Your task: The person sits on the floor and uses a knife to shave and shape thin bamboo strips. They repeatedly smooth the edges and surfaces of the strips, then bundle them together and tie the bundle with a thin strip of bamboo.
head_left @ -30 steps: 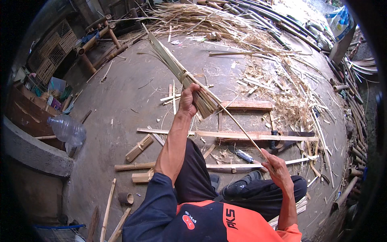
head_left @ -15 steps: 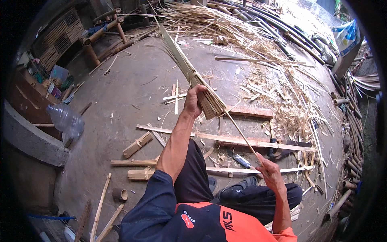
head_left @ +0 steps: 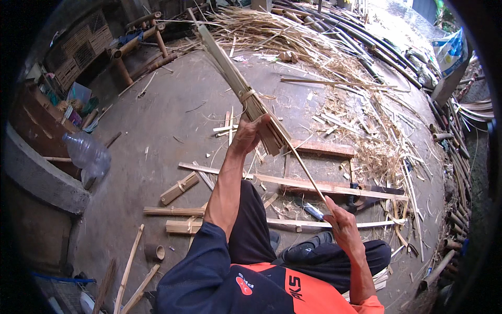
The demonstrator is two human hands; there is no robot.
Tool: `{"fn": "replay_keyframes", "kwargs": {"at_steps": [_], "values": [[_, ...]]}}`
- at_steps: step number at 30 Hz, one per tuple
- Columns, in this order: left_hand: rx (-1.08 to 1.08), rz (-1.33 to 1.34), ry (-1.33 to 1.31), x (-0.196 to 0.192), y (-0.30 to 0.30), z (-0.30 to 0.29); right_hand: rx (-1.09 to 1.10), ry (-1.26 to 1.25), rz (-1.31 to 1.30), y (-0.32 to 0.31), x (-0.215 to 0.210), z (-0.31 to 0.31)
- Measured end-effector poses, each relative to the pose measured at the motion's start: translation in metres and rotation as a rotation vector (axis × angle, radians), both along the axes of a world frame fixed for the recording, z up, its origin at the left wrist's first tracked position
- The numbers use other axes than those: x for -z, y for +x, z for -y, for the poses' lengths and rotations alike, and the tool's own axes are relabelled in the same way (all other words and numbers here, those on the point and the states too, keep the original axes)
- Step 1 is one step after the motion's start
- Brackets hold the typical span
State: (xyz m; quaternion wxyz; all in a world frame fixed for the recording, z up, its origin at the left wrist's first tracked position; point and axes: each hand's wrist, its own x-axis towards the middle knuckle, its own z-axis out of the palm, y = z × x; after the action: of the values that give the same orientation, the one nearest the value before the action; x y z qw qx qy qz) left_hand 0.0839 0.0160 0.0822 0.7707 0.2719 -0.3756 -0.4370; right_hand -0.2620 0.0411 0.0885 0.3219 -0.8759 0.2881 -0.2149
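My left hand (head_left: 250,135) is closed round the lower part of a bundle of thin bamboo strips (head_left: 227,68). The bundle slants up and away to the left, with a narrow band (head_left: 248,96) tied round it just above my thumb. From its near end one long bamboo strip (head_left: 309,174) sticks out toward me. My right hand (head_left: 344,224) pinches the near end of that strip, above my right knee. Beneath the strip, a bamboo slat (head_left: 334,184) lies across a low wooden frame (head_left: 324,148). Fingers on the underside of the bundle are partly hidden.
Several tied bamboo bundles (head_left: 180,187) lie left of my legs, near a short bamboo tube (head_left: 155,253). A handsaw (head_left: 374,191) rests right of the frame. Shavings (head_left: 381,141) and a strip pile (head_left: 272,31) spread beyond. A clear plastic bottle (head_left: 88,152) stands far left.
My right hand has moved slightly up and left with the strip's end, closer to the bundle. My left hand has dropped a little, its thumb now lying along the bundle.
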Motion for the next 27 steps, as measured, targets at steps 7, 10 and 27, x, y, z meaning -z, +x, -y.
{"fn": "replay_keyframes", "kwargs": {"at_steps": [7, 10, 27], "values": [[0.083, 0.046, 0.033, -0.015, -0.007, -0.003, 0.019, 0.009, 0.053, 0.02, 0.006, -0.005], [0.015, 0.08, 0.034, -0.003, 0.001, -0.001, 0.033, 0.007, 0.018, 0.025, 0.002, -0.007], [-0.235, -0.047, 0.019, -0.003, -0.014, 0.0, -0.04, -0.101, -0.092, 0.024, 0.006, -0.027]]}}
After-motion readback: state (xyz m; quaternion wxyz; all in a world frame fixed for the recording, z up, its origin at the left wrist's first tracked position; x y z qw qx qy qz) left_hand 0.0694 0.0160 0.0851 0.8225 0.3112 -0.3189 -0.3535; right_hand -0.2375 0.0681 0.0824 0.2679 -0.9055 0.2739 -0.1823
